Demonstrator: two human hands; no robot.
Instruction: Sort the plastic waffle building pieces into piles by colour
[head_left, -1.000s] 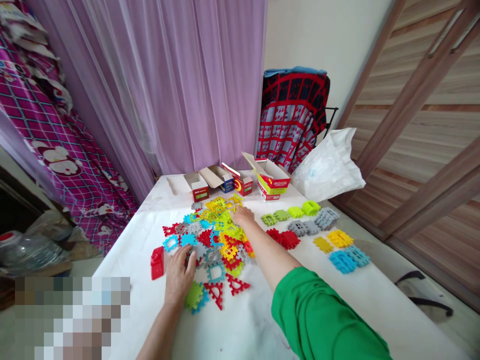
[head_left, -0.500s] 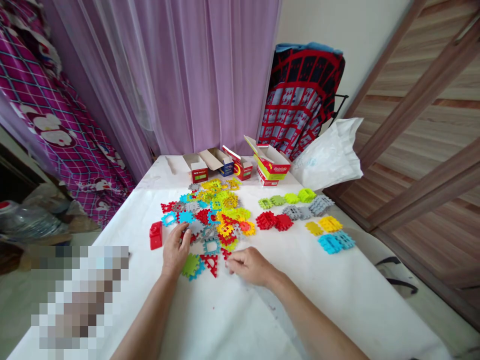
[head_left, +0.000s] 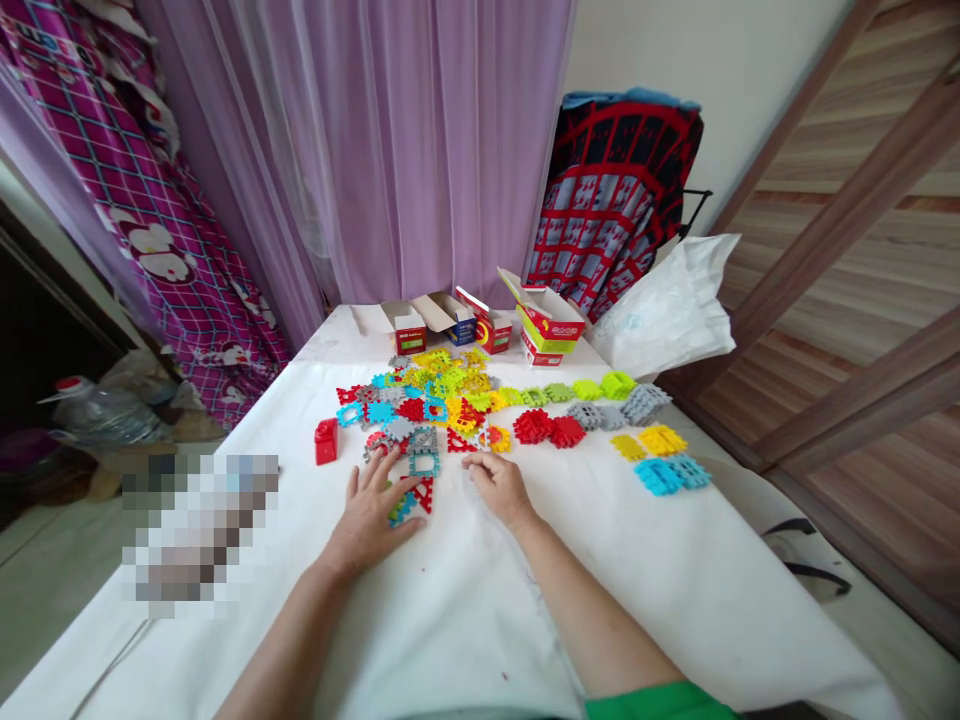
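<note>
My left hand [head_left: 375, 510] lies palm down with its fingers spread over the near edge of a pile of toothed plastic building pieces. Beneath it, partly covered, are a blue piece [head_left: 403, 507] with green beside it and a red triangular piece [head_left: 424, 494]. Just beyond its fingertips lie a teal square frame piece [head_left: 424, 464] and a grey piece [head_left: 397, 428]. My right hand [head_left: 501, 488] is closed, thumb and fingers curled together at the near right edge of the pile. Another red triangular piece [head_left: 459, 441] lies just past its fingertips. Whatever those fingers hold is hidden.
Right of the pile are groups of red pieces [head_left: 549, 428], green pieces [head_left: 587, 389], grey pieces [head_left: 645, 403], yellow pieces [head_left: 663, 440] and blue pieces [head_left: 660, 477]. Open boxes [head_left: 551, 325] and a white bag [head_left: 667, 310] stand behind. A red block [head_left: 325, 442] sits left.
My left hand has drawn nearer and spread its fingers over the front pieces. The right hand has moved forward along the pile's edge, staying closed. The whole view has shifted slightly.
</note>
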